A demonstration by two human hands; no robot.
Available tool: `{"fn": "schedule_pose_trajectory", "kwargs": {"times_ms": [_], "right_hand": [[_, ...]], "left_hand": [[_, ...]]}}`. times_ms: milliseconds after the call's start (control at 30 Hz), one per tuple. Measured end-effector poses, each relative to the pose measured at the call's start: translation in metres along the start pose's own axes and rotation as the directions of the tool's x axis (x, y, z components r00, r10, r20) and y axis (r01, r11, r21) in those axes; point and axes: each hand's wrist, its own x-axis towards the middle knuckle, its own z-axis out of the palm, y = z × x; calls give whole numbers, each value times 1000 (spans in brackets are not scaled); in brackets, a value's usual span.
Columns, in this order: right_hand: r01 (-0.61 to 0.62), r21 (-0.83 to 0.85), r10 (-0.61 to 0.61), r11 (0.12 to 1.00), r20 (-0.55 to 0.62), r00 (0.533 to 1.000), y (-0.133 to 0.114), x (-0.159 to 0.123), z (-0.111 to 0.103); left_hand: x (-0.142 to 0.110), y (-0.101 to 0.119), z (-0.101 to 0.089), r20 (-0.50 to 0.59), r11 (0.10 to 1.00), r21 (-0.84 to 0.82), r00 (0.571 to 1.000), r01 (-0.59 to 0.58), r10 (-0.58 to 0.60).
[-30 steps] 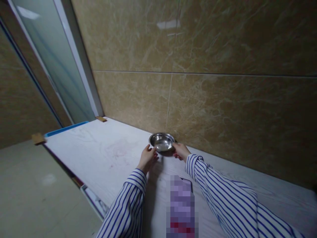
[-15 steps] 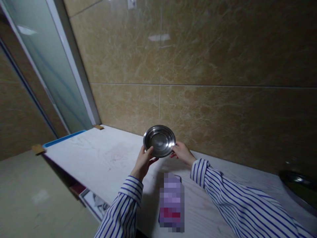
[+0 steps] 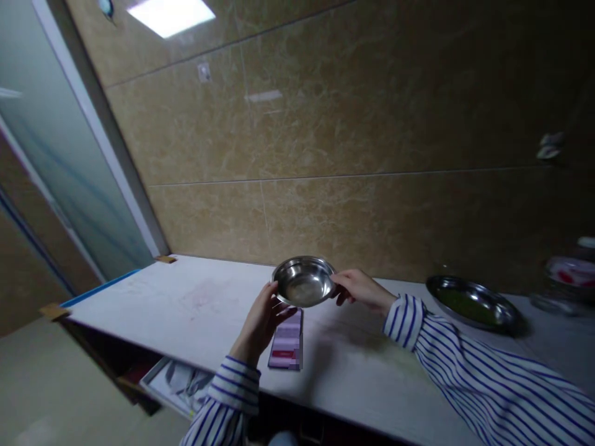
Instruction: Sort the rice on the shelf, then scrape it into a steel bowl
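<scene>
A small round steel bowl (image 3: 304, 282) is held in the air above the white counter (image 3: 199, 303), empty and nearly level. My left hand (image 3: 260, 319) grips its left rim with thumb on top and fingers curled beneath. My right hand (image 3: 360, 288) pinches the right rim. Both arms wear blue-and-white striped sleeves. A flat purple and red object (image 3: 287, 341) lies on the counter just under the bowl, its surface blurred.
A larger steel dish (image 3: 474, 303) with something green in it sits on the counter to the right. Further right are dim containers (image 3: 571, 272). Tan tiled wall (image 3: 353, 142) runs behind the counter. A frosted glass door (image 3: 56, 161) stands at left. Papers (image 3: 179, 384) lie under the counter edge.
Both hands lifted the bowl off the counter by the wall and carried it up and toward me. The view swung right, bringing the larger dish into sight.
</scene>
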Motion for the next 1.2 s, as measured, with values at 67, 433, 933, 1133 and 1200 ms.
{"fn": "schedule_pose_trajectory", "kwargs": {"times_ms": [67, 433, 933, 1133, 1200], "right_hand": [[27, -51, -27, 998, 2, 1000, 3, -24, -19], [85, -196, -141, 977, -293, 946, 70, -123, -130], [-136, -445, -40, 885, -365, 930, 174, -167, -161], [-222, -574, -4, 788, -366, 931, 184, -156, -151], [-244, -610, 7, 754, -363, 932, 184, -150, -149]], "left_hand": [[-16, -7, 6, 2, 1000, -1, 1000, 28, -28], [-100, -81, 18, 18, 998, 41, 999, 47, -48], [-208, -170, 15, 200, 943, -41, 927, 331, -316], [-216, -200, 11, 264, 911, 76, 873, 405, -410], [-214, -209, 8, 231, 900, 97, 870, 426, -436]]}}
